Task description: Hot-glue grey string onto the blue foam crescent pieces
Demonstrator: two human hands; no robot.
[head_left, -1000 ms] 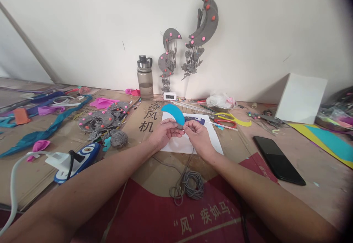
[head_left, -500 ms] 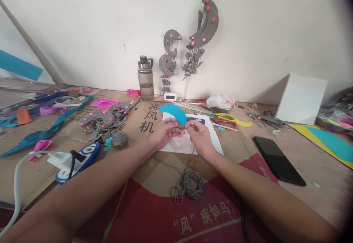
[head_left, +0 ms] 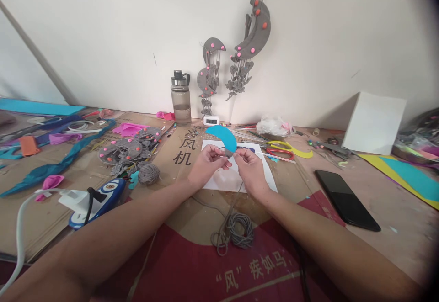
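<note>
A blue crescent [head_left: 222, 136] is held up over a white sheet [head_left: 219, 184], its rounded end pointing up and left. Grey yarn wraps the lower tip of the crescent. My left hand [head_left: 210, 162] pinches the crescent near the wrapped end, fingers closed. From the other side, my right hand [head_left: 249, 167] has thumb and finger pressed together at the same tip, where the yarn runs. A strand hangs below my right hand toward a coil of grey yarn [head_left: 240, 230] lying on the cardboard [head_left: 181, 229].
Yellow-handled scissors [head_left: 279, 145] lie behind my right hand. A phone [head_left: 346, 199] rests at the right, a power strip [head_left: 99, 203] at the left. At the back stand a water bottle [head_left: 180, 98] and a small digital clock [head_left: 211, 120]; grey moon hangings [head_left: 255, 34] hang on the wall.
The crescent has turned and shifted slightly right and up, showing more of its wrapped tip. My left fingers have moved lower on it. At far left, a blue sheet now lies flatter.
</note>
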